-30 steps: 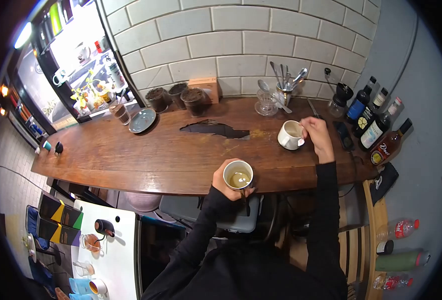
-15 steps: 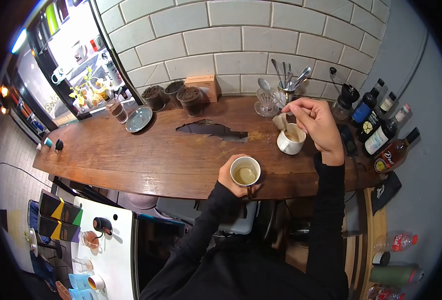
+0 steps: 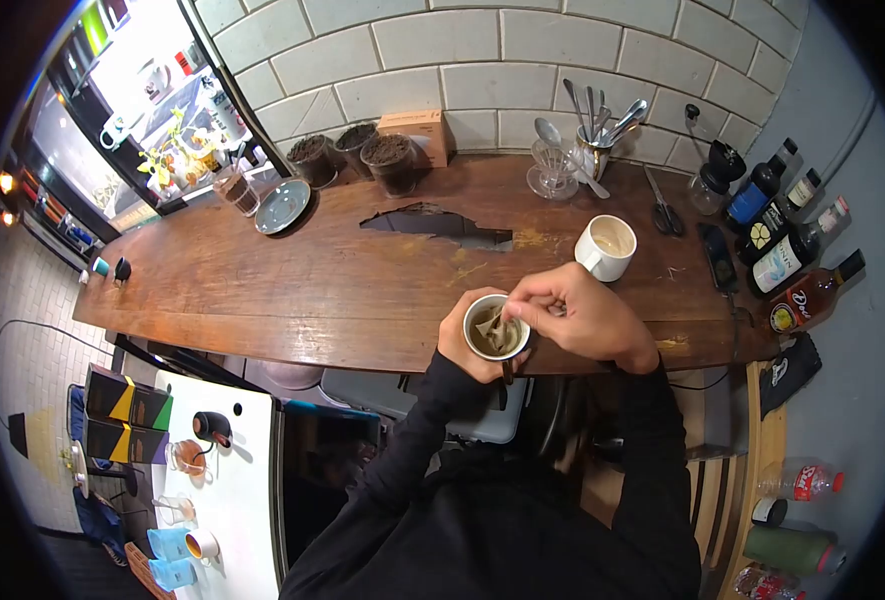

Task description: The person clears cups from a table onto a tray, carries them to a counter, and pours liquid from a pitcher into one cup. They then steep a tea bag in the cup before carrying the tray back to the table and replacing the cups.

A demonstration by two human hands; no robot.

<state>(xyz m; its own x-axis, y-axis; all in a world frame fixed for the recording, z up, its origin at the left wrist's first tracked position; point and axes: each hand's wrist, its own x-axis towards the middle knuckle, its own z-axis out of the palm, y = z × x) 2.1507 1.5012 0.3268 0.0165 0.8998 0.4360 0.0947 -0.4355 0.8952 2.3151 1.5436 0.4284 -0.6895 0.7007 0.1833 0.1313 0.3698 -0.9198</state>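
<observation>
My left hand [image 3: 465, 348] wraps round a cup [image 3: 497, 351] with pale liquid inside, near the front edge of the wooden counter. A light-coloured tea bag [image 3: 498, 332] sits in that cup's mouth. Pinched over the cup's right rim, my right hand [image 3: 577, 315] holds the top of the tea bag. A white mug [image 3: 605, 248] with brownish residue inside stands on the counter beyond my right hand, touched by neither hand.
Behind the mug stand a glass dripper [image 3: 552, 172] and a holder of spoons [image 3: 591, 158]. Scissors [image 3: 666, 215], a phone [image 3: 716, 256] and several bottles [image 3: 780, 262] are at the right. A grey plate [image 3: 283, 207] and dark-filled glasses [image 3: 389, 164] are at the back left.
My right hand has moved from above the white mug to the cup in my left hand, bringing the tea bag with it. The whole view has shifted slightly.
</observation>
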